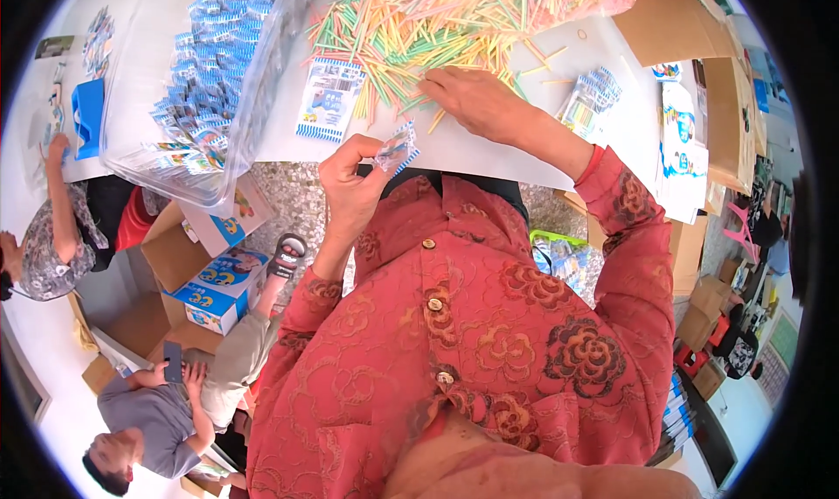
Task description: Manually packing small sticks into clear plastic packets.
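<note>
Pinched between the fingers of my left hand (351, 183) is a small clear packet (398, 149) with blue-striped edges, held up just off the table's near edge. My right hand (476, 101) reaches to the near side of a loose heap of thin pastel sticks (411, 53) in pink, green and yellow. Its fingers are curled together against the sticks, and what lies under the fingertips is hidden. A flat blue-and-white packet (330, 100) lies on the table between the heap and the clear bin. Right of my right forearm rests another blue-striped packet (591, 101), with coloured sticks showing through it.
A clear plastic bin (232, 180) full of blue-striped packets stands at the left. Open cardboard boxes (690, 27) flank the table's right side. Printed boxes (214, 291) are on the floor at left, near a seated person (153, 412) holding a phone. Another person (61, 237) works at far left.
</note>
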`<action>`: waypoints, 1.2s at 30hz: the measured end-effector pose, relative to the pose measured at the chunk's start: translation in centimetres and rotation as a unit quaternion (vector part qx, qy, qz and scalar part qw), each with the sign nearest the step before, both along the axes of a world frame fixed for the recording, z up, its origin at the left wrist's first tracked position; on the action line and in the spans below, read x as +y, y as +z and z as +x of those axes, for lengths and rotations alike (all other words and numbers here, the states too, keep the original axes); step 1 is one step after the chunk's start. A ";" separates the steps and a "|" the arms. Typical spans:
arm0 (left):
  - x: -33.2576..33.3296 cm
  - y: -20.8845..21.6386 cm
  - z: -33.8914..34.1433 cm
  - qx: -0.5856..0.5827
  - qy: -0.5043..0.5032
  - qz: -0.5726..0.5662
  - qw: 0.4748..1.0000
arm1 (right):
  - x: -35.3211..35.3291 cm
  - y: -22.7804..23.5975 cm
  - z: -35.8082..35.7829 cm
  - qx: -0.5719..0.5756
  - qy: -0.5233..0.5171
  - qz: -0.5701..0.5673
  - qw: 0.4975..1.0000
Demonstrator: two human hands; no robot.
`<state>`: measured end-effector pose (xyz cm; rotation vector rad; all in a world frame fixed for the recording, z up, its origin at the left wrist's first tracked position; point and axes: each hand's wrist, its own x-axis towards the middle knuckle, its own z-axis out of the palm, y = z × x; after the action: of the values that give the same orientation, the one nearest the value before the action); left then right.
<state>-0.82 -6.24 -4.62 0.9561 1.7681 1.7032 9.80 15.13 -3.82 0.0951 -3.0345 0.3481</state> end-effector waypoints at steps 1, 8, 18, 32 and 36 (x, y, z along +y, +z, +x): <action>0.0 0.1 0.0 0.007 0.004 -0.001 1.000 | 0.0 0.1 -0.2 -0.010 0.009 0.010 1.000; 0.5 0.4 0.5 0.024 0.008 -0.008 1.000 | -1.5 0.6 -0.8 -0.051 0.017 0.101 0.993; 0.5 0.3 0.6 -0.026 0.027 -0.012 0.999 | -2.3 -0.3 -1.1 -0.034 -0.041 0.097 0.994; 0.6 0.2 0.8 -0.033 0.026 0.001 0.999 | -1.6 0.1 -0.5 -0.032 0.038 0.178 0.983; 0.8 0.3 0.9 -0.035 0.027 0.002 0.999 | -1.3 -0.3 -0.4 -0.039 0.044 0.138 0.989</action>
<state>0.13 -5.41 -4.33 0.8474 1.7607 1.7512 9.39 13.87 -4.17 0.2394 -3.1433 -0.0670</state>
